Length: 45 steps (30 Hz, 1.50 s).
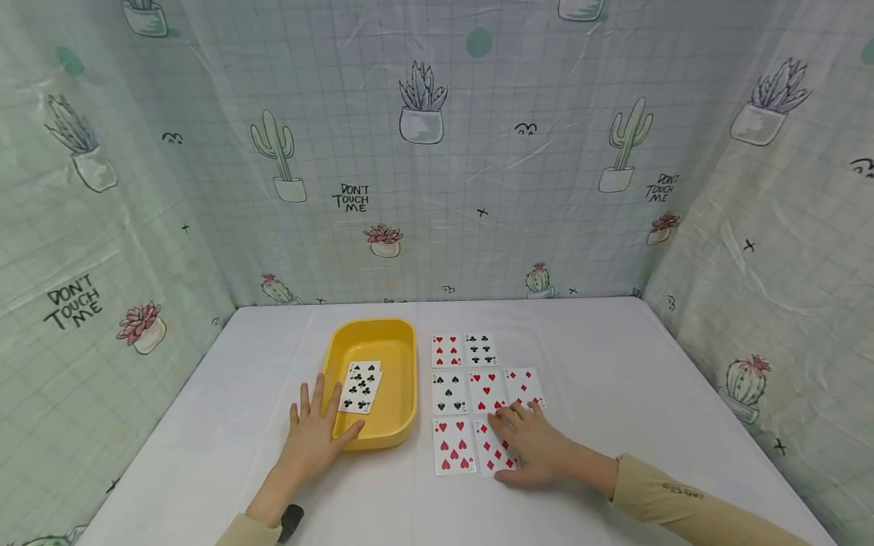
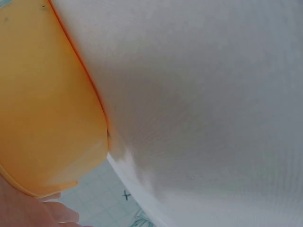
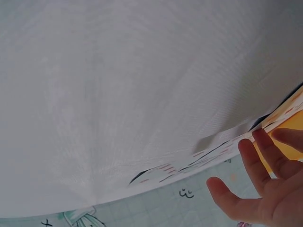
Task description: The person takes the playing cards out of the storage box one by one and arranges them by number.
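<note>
My left hand (image 1: 310, 440), fingers spread, rests at the left front rim of a yellow tray (image 1: 407, 364); the left wrist view shows that tray's side (image 2: 52, 94) with a few fingertips below it. Inside the tray a black club card (image 1: 359, 393) overlaps a spade card. Over the seven of diamonds (image 1: 488, 438) lies my right hand (image 1: 536, 447), its fingers loosely extended and covering the card's right side. Just beyond its fingertips is the five of diamonds (image 1: 523, 381). The seven of hearts (image 1: 454, 447) lies face up left of the seven of diamonds.
Behind these lie the five of spades (image 1: 449, 393), five of hearts (image 1: 486, 385), six of hearts (image 1: 447, 351) and six of clubs (image 1: 481, 349), in rows right of the tray. A white cloth (image 1: 601, 364) covers the table. Printed curtains (image 1: 492, 250) enclose the back and sides.
</note>
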Available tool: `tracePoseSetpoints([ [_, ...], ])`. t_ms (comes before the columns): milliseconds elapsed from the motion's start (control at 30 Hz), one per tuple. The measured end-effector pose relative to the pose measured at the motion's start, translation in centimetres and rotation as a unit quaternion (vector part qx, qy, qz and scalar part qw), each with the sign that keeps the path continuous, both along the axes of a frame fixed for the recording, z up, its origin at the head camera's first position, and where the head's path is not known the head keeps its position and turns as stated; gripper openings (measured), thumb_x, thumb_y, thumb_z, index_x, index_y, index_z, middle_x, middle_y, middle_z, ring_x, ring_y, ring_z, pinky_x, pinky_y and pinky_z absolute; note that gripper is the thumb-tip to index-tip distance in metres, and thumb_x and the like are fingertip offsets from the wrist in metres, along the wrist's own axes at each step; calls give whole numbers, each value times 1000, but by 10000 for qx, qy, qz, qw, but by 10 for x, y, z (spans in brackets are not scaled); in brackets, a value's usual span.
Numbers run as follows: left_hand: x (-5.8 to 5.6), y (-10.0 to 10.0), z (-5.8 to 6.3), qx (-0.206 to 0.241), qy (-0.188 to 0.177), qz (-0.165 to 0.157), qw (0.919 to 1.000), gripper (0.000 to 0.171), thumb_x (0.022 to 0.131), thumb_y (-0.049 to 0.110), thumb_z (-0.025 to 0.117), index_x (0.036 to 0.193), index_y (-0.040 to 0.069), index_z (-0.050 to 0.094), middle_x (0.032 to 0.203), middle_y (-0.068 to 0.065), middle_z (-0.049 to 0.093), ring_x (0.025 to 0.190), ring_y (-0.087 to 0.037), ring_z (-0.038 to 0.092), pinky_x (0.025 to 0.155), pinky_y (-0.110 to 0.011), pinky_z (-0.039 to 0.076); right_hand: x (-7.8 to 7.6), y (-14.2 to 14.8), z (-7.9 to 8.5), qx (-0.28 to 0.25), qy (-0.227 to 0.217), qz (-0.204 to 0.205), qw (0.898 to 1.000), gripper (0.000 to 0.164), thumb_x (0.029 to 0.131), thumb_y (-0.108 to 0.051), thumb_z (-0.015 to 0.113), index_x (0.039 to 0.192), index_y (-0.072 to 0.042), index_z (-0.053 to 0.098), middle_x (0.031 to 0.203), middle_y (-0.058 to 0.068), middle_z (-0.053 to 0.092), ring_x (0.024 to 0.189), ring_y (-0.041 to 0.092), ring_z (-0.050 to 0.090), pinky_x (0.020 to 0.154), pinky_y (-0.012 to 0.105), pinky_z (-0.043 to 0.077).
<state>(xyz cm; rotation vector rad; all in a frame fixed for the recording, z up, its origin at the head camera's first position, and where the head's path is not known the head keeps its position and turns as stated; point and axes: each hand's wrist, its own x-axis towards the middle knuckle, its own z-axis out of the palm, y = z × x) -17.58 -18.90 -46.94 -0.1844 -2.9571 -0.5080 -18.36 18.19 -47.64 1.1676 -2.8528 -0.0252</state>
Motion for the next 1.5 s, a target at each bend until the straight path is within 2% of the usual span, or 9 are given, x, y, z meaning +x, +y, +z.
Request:
tracePoseSetpoints([
  [233, 0, 0, -1, 30, 28, -25, 10000, 83, 82, 58, 47, 140, 4, 26, 148, -23, 3, 131, -52, 1, 98, -69, 10, -7, -3, 5, 59, 506, 96, 9987, 77, 74, -65, 50, 127, -10, 44, 118, 3, 47, 105, 19, 41, 84, 52, 36],
  [467, -1, -1, -1, 41, 5, -12, 10000, 82, 82, 57, 48, 140, 4, 25, 149, -23, 1, 131, -52, 1, 98, -69, 10, -16, -10, 15, -78, 337, -71, 9994, 76, 75, -61, 51, 130, -10, 42, 121, 2, 46, 109, 20, 39, 88, 52, 34],
  [700, -1, -1, -1, -16, 4, 5, 10000, 83, 82, 58, 47, 140, 4, 26, 148, -23, 2, 131, -53, 2, 98, -69, 11, -32, -23, 32, -150, 506, 78, 9986, 77, 79, -63, 44, 134, -10, 39, 122, 3, 47, 110, 19, 40, 88, 47, 36],
  [867, -1, 0, 1, -54, 23, 19, 10000, 83, 82, 59, 46, 140, 4, 26, 148, -23, 4, 131, -53, 2, 98, -69, 11, -43, -37, 47, -396, 560, 186, 9975, 73, 80, -57, 50, 134, -9, 38, 122, 4, 48, 110, 19, 42, 89, 46, 36],
  [1000, -1, 0, 0, -35, 8, 13, 10000, 82, 82, 57, 48, 140, 4, 26, 148, -24, 4, 131, -53, 2, 98, -69, 11, -52, -50, 53, -416, 491, 164, 9978, 72, 81, -56, 49, 135, -10, 38, 125, 4, 47, 112, 21, 41, 90, 47, 36],
  [1300, -1, -2, -1, 31, -1, -14, 10000, 82, 82, 56, 49, 141, 5, 24, 148, -23, 3, 131, -52, 1, 98, -70, 10, -70, -89, 61, -657, 240, 321, 9970, 68, 84, -54, 45, 136, -12, 37, 129, 4, 44, 116, 22, 40, 95, 50, 34],
  [1500, -1, -2, -2, 1, 103, -25, 9999, 82, 82, 56, 49, 140, 4, 26, 148, -25, 6, 131, -53, 3, 97, -70, 12, -77, -120, 64, -646, 290, 479, 9963, 65, 85, -53, 45, 136, -14, 37, 130, 3, 43, 119, 23, 39, 96, 52, 34],
])
